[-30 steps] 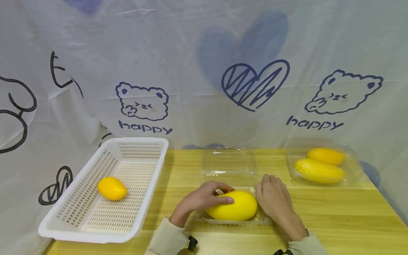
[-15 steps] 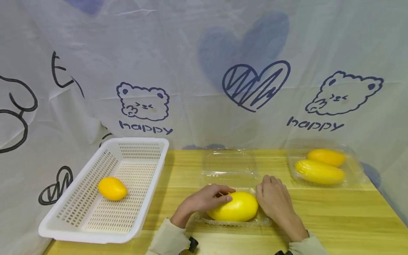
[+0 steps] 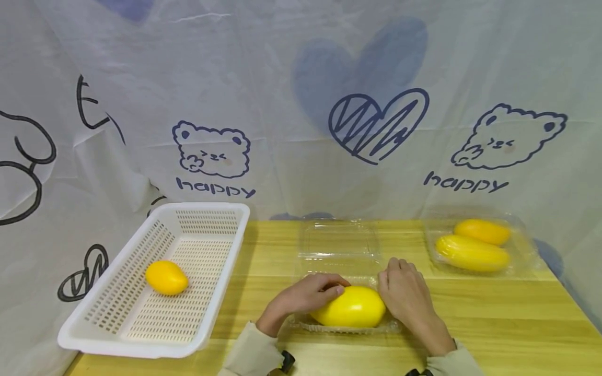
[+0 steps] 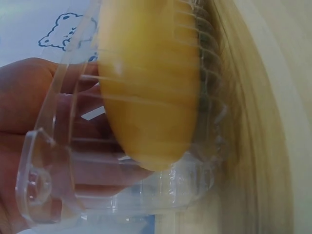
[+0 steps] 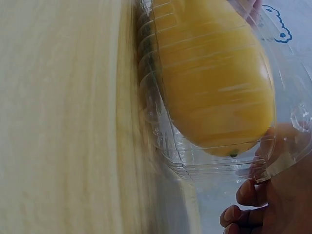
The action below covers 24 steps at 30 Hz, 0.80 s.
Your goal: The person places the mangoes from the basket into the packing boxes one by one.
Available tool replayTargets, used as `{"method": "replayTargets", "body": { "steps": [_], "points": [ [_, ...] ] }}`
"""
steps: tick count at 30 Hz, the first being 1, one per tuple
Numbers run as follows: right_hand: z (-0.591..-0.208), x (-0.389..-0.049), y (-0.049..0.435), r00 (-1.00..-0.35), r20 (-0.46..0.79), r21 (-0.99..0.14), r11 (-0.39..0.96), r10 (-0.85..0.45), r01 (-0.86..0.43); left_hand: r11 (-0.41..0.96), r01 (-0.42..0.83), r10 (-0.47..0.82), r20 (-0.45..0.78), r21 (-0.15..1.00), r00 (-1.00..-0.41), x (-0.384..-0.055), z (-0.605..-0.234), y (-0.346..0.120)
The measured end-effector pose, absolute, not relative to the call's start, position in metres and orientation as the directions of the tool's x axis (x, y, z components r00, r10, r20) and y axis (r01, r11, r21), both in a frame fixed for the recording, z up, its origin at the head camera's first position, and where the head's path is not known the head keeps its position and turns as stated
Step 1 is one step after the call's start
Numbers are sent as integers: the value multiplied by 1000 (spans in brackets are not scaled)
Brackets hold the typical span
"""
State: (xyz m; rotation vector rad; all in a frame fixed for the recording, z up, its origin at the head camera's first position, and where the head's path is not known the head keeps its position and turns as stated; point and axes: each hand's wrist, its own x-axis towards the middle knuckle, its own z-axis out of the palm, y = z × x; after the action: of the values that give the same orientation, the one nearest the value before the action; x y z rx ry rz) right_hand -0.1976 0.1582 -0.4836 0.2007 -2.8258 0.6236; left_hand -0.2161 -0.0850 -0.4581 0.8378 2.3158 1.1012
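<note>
Probably firm, slick, hefty melon [image 3: 352, 308]; cup its ends. Left hand [image 3: 310, 293] grips it; right hand [image 3: 406, 292] curls fingers at flimsy box [image 3: 338, 329], pinch unclear.

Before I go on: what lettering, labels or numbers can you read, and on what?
"happy": on the backdrop cloth, under the left bear drawing.
"happy": same cloth, under the right bear drawing.
Upper-left mark on the cloth, perhaps "E": cannot be sure.
Open container's lid: faint marks, too small to read.
No text seen on the nearest yellow fruit or the white basket.
</note>
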Motion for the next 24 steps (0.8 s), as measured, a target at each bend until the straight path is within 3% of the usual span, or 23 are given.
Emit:
{"method": "replayTargets", "body": {
  "steps": [16, 24],
  "points": [
    [-482, -197, 159, -967, 239, -407, 896, -85, -179, 491, 321, 678, -124, 809, -724, -214, -454, -86],
    [-480, -197, 159, -960, 265, -387, 902, -92, -193, 487, 415, 663, -16, 769, -749, -210, -436, -100]
  ]
}}
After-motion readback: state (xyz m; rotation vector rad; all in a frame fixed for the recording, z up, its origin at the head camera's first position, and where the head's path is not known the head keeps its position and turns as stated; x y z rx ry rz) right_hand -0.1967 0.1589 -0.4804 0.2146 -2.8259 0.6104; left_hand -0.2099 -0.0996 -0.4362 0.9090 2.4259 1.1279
